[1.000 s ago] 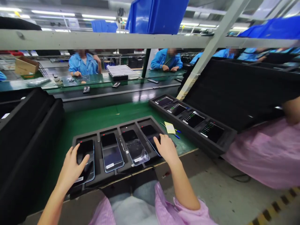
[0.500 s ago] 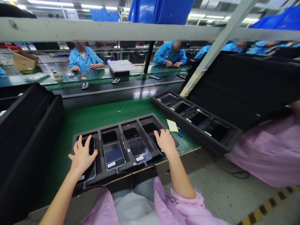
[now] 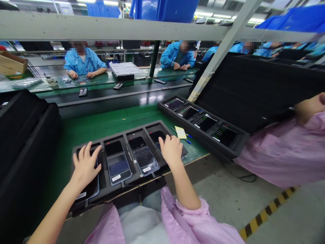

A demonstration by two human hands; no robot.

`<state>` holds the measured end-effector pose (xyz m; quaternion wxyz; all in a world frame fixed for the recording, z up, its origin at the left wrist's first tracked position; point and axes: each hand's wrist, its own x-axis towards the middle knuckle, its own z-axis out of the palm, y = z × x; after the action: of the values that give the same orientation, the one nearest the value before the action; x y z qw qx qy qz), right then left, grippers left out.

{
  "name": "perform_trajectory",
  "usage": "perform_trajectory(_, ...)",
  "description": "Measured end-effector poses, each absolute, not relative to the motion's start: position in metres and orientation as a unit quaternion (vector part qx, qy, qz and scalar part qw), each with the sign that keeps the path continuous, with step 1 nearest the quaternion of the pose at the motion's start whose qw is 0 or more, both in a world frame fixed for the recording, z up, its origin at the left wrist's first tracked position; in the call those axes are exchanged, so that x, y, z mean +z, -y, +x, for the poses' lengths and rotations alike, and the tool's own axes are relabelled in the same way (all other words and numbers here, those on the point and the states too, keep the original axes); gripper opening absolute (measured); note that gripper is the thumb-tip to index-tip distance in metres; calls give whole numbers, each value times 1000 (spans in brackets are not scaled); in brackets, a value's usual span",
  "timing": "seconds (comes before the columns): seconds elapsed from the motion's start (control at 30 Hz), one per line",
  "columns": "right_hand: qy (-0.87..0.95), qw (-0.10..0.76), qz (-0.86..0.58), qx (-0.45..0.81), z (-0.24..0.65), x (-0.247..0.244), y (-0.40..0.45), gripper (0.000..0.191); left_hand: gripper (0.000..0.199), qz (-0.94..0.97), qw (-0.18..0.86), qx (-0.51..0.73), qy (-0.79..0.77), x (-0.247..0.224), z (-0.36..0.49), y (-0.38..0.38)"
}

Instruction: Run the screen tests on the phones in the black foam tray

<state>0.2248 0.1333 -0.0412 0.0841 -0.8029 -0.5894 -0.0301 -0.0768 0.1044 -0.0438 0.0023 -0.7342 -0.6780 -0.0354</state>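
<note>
A dark foam tray [image 3: 101, 192] with phones in its slots lies on the green table in front of me. My left hand [image 3: 85, 164], fingers spread, rests over the leftmost phone [image 3: 95, 187] and partly hides it. Over the rightmost phone [image 3: 155, 136] is my right hand [image 3: 172, 149], its fingers apart and slightly bent. Between my hands two phones, one [image 3: 117, 162] beside the other [image 3: 143, 154], lie face up with white labels at their near ends. Neither hand holds anything.
Right of the tray are a yellow note [image 3: 180, 132] and blue pens. A second foam tray [image 3: 203, 139] with several screens stands beyond, near a pink-sleeved person's arm [image 3: 284, 149]. Black foam trays [image 3: 30, 145] are stacked at left. People in blue sit across the conveyor [image 3: 106, 95].
The view has shifted a little, moving the scene left. The fingers of my right hand have drawn closer together. The pink-sleeved person's hand now shows at the right edge.
</note>
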Motion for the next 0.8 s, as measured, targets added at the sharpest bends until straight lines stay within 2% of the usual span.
perform_trajectory(0.13, 683, 94, -724, 9, 192, -34, -122, 40, 84, -889, 87, 74, 443, -33, -64, -126)
perform_trajectory(0.27, 709, 70, -701, 43, 170, -40, -119, 33, 98, -918, 94, 150, 356, -31, -48, -145)
perform_trajectory(0.67, 690, 94, -717, 30, 163, -45, -122, 31, 103, -918, 52, 187, 346, -33, -34, -149)
perform_trajectory(0.8, 689, 98, -718, 31, 162, -44, -123, 28, 98, -923, 18, 190, 334, -25, -34, -151)
